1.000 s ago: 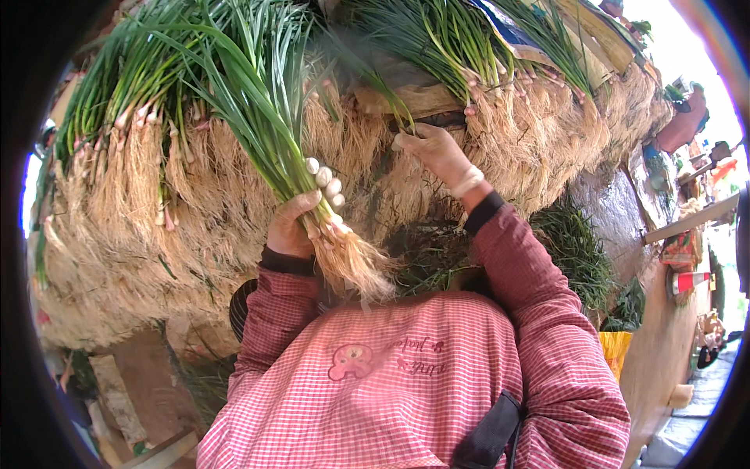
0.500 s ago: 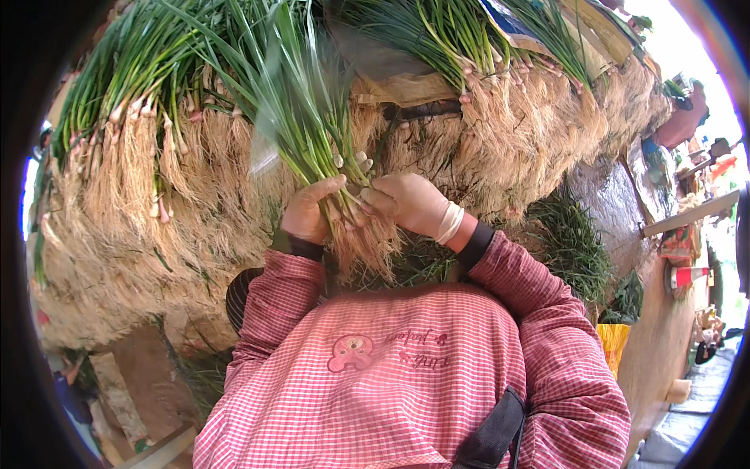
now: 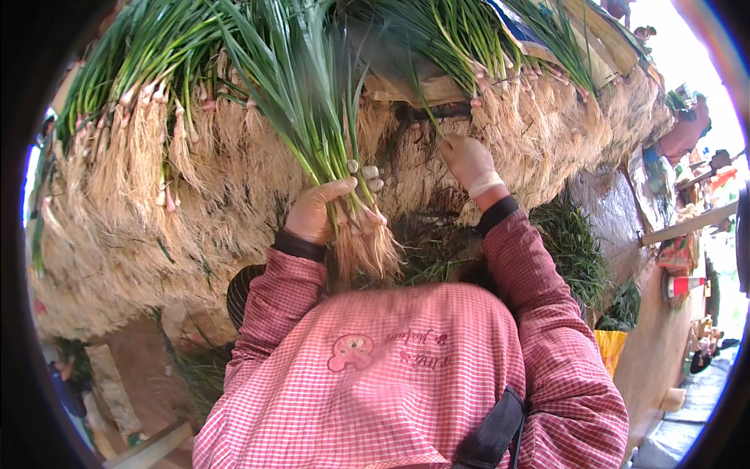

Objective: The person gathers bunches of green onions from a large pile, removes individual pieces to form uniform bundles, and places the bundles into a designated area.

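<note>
My left hand (image 3: 316, 213) is wrapped round a bunch of green garlic (image 3: 316, 129), just above its pale bulbs. Its leaves fan upward, and its tan roots hang below the fist. Further right, my right hand (image 3: 470, 162), set apart from the bunch, pinches the lower end of a thin green leaf (image 3: 424, 100) that runs up and away from the fingers. Both hands wear thin pale gloves.
A long heap of green garlic (image 3: 141, 86) with thick hanging roots (image 3: 125, 211) lies ahead and to the left. More stalks (image 3: 461, 39) lie at the far right of it. Loose green leaves (image 3: 570, 242) are piled beside my right arm, near a yellow bag (image 3: 611, 348).
My right hand has left the bunch and moved up and to the right, with a thin green leaf in its fingers. My left hand still grips the bunch in nearly the same place.
</note>
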`<state>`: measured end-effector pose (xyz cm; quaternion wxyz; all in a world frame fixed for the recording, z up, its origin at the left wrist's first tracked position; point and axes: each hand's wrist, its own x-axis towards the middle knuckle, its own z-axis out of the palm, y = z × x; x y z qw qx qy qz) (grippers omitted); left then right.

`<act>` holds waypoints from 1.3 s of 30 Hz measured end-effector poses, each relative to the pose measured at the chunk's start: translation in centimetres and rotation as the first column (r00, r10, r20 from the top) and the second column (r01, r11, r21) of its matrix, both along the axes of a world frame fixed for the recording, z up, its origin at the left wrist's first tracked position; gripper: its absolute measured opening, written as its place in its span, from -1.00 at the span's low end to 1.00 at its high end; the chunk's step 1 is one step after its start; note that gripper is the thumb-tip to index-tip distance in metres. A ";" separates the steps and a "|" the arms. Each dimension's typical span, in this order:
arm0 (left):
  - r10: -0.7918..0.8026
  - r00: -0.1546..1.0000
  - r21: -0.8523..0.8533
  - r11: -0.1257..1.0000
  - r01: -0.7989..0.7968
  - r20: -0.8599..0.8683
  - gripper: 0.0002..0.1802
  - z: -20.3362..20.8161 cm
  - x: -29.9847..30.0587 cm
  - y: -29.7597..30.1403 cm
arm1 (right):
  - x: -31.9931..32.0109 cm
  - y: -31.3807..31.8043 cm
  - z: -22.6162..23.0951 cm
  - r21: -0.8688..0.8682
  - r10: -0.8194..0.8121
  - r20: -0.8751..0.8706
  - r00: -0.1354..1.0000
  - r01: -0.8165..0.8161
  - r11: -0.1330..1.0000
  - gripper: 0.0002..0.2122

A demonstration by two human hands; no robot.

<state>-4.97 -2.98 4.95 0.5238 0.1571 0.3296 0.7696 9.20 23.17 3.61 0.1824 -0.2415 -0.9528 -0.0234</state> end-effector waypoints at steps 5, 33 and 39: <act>-0.169 0.985 -0.020 0.986 0.168 -0.046 -0.49 -1.4 -1.5 -0.7 | 1.8 -8.6 3.4 -0.301 -0.011 -0.100 0.995 -0.020 0.953 -0.77; 0.004 0.954 -0.133 0.990 -0.046 -0.299 -0.72 -2.7 -0.5 3.5 | 7.8 -9.7 0.4 0.090 0.556 -0.033 0.831 -0.552 0.829 -0.62; 0.102 0.948 -0.196 0.966 -0.166 -0.301 -0.75 -4.1 -0.1 5.9 | 14.3 -5.6 12.2 -0.396 -0.009 -0.918 0.396 -0.917 -0.051 -0.67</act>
